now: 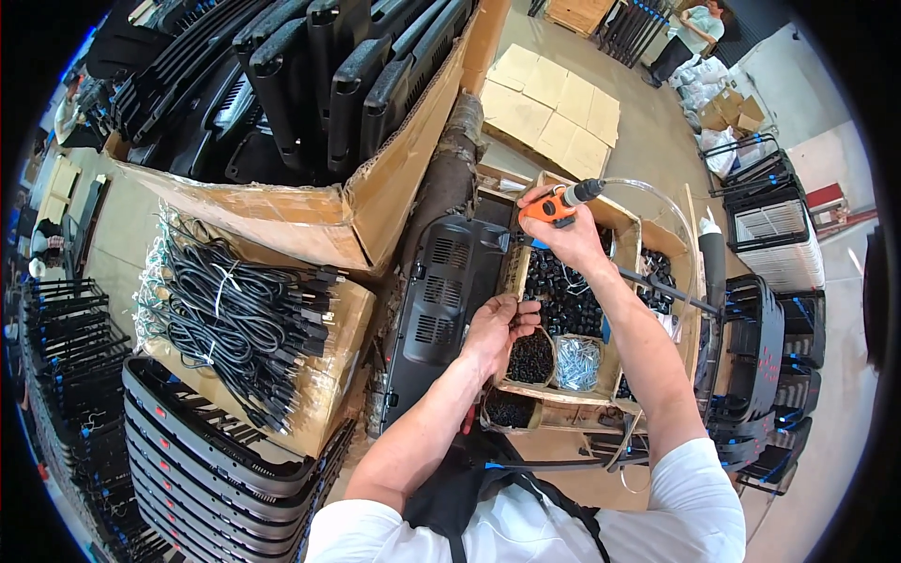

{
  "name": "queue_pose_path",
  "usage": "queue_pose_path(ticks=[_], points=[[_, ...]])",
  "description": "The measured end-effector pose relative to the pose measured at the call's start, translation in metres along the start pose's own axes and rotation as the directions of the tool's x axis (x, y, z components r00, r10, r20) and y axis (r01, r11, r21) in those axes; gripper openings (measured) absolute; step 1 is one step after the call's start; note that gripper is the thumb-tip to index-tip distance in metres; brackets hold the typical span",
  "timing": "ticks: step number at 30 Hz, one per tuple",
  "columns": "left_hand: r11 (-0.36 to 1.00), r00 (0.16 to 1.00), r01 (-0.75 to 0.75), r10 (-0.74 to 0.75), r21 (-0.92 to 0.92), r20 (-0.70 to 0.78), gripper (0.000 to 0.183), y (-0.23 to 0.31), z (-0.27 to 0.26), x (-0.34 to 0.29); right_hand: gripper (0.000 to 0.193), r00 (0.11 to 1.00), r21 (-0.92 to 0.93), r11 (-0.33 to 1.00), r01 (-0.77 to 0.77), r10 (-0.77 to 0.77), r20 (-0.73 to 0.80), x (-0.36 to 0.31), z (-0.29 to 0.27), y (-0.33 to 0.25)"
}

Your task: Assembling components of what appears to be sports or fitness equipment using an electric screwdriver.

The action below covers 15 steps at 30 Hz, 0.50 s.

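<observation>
My right hand (563, 233) is wrapped round an orange and black power screwdriver (556, 204), held above the far end of a wooden parts box. A cable curves away from the tool's rear end. My left hand (497, 330) is over the box's near left side, its fingers curled together; whatever they may hold is too small to make out. Just below it is a compartment of small black screws (530, 359). Beside that sit silver screws (577, 363). Larger black parts (571, 300) fill the middle. A black vented plastic housing (441, 291) lies left of my left hand.
A cardboard carton (282, 220) of black plastic parts stands at the far left. Bundled black power cords (235, 305) lie on another carton, with stacked dark frames (216, 450) nearer me. Racks (770, 225) stand right. Flattened cardboard (554, 98) and a person (693, 38) are farther back.
</observation>
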<state>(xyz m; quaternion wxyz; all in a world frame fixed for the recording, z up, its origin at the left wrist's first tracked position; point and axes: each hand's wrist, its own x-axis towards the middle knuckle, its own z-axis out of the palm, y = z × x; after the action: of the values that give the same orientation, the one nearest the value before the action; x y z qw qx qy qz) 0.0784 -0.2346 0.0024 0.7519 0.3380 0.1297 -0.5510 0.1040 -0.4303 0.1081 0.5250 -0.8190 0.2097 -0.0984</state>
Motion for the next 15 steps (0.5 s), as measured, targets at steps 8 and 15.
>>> queue_pose_path(ticks=[8, 15], points=[[0.993, 0.997, -0.054, 0.047, -0.105, -0.066, 0.024, 0.012, -0.005, 0.029, 0.044, 0.996, 0.165, 0.983, 0.08, -0.072, -0.05, -0.009, 0.001, -0.011], [0.868, 0.997, -0.059, 0.028, -0.493, -0.07, 0.026, 0.046, 0.015, 0.069, 0.052, 0.994, 0.225, 0.968, 0.109, -0.109, -0.012, -0.034, -0.008, -0.035]])
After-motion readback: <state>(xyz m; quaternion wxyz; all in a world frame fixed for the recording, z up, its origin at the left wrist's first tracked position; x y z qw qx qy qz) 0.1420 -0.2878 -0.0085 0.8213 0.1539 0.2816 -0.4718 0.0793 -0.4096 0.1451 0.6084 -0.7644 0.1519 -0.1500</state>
